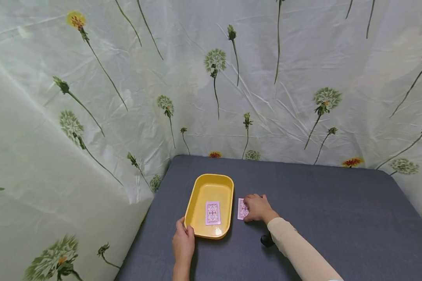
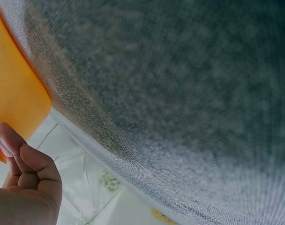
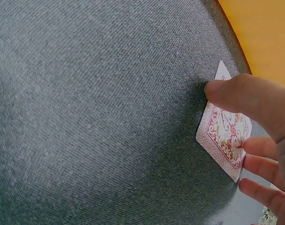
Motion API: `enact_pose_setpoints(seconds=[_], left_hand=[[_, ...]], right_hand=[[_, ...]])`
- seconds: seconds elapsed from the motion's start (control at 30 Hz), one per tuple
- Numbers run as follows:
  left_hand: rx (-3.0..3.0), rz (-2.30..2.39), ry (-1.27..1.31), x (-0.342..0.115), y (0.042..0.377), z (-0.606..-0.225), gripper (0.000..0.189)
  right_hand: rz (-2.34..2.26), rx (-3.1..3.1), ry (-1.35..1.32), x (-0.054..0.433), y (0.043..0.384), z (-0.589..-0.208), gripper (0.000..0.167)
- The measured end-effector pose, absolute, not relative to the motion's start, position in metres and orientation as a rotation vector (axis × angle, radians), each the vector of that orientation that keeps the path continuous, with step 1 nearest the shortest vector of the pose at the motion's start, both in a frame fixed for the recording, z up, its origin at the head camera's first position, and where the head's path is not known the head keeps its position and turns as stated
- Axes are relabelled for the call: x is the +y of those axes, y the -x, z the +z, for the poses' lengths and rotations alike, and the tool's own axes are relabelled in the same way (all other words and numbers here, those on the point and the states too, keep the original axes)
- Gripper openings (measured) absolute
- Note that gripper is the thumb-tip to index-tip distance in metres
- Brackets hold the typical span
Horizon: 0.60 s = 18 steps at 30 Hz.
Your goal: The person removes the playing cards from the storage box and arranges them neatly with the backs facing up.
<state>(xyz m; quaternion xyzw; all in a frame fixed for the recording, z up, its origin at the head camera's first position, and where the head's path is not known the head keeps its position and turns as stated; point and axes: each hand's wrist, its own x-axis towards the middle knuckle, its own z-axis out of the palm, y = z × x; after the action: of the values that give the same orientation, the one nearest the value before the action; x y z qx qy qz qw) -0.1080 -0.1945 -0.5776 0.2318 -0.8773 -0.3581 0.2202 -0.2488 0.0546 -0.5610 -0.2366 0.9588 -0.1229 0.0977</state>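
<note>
A yellow tray (image 1: 210, 191) stands on the dark grey surface, with a playing card (image 1: 212, 213), patterned back up, inside it. My left hand (image 1: 183, 240) holds the tray's near left corner, its thumb by the rim; in the left wrist view the fingers (image 2: 37, 164) bend against the tray's outer wall. Just right of the tray lies another pink-and-white playing card (image 1: 242, 209), also back up. My right hand (image 1: 258, 207) grips this card by its edges, thumb on one side and fingertips on the other, partly covering it. In the right wrist view the card (image 3: 224, 136) appears flat on the cloth.
Dark grey cloth covers the table (image 1: 337, 218). A small black object (image 1: 266, 240) shows beside the right sleeve. Behind and to the left hangs a pale curtain (image 1: 267, 97) printed with dandelions, meeting the table's edges.
</note>
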Motion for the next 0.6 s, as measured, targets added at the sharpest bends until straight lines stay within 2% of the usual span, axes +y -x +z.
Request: enact_pose_setpoints(seconds=[0.43,0.6], left_hand=[[-2.458,-1.002,-0.684,-0.1942,0.1081,-0.5771,0.032],[-2.454,-1.007,-0.688,-0.1936,0.1082,-0.5770,0.032]], right_hand=[[-0.375,2.843,0.708,0.0515,0.2478,-0.5598,0.060],[-0.399,2.858,0.685,0.0467,0.2496,-0.5534,0.049]])
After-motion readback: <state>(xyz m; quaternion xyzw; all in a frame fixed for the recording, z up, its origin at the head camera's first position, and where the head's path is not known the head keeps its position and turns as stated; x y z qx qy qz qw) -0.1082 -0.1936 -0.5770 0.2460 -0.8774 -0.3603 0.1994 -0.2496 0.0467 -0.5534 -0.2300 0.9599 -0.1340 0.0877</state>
